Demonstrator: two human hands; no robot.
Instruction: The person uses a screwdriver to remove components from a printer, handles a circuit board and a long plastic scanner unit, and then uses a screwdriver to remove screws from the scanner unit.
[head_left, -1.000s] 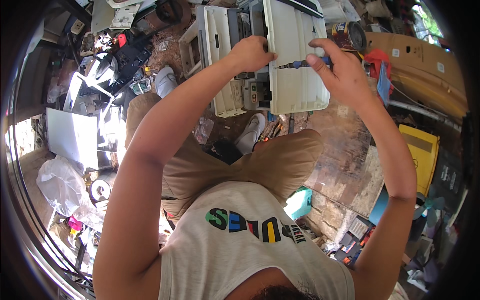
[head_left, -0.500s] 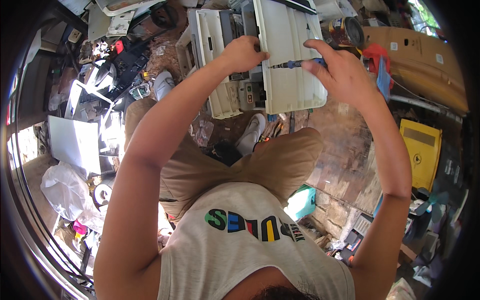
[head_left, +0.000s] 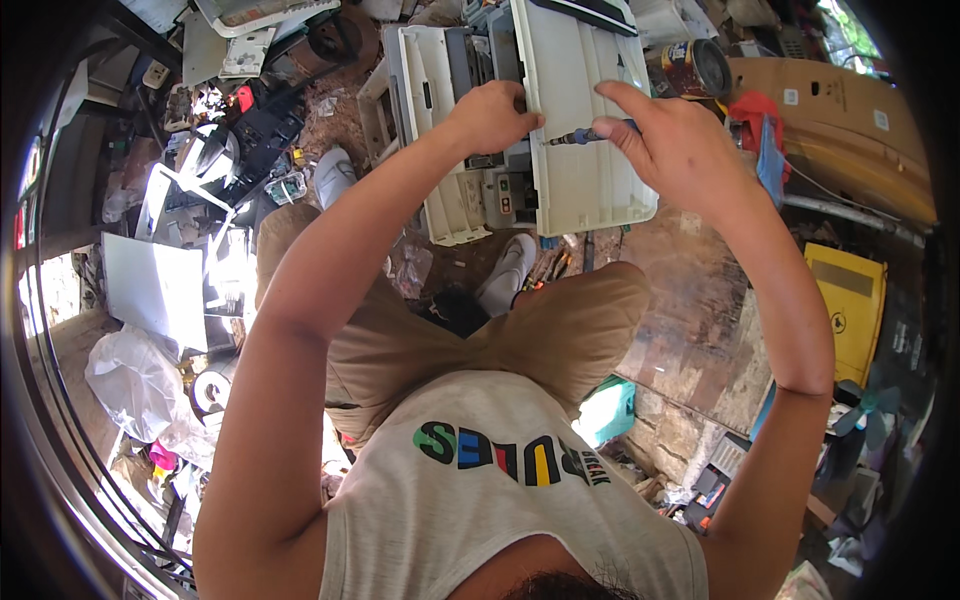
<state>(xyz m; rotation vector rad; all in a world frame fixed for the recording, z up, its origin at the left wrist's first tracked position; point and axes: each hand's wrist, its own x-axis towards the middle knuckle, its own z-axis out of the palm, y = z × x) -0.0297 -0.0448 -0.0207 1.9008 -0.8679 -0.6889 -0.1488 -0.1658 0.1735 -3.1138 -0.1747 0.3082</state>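
Right grip (head_left: 670, 150) holds a screwdriver (head_left: 585, 135) against the cream printer (head_left: 585, 90).

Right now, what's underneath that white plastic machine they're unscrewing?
Under the white machine show a white shoe, small tools and dirt ground. Whatever lies directly beneath its casing is covered.

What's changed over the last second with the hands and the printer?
Little. The right hand has shifted slightly left and up along the printer, keeping the screwdriver pointed at the left hand. That hand still grips the panel edge; the printer stays tilted above the knees.
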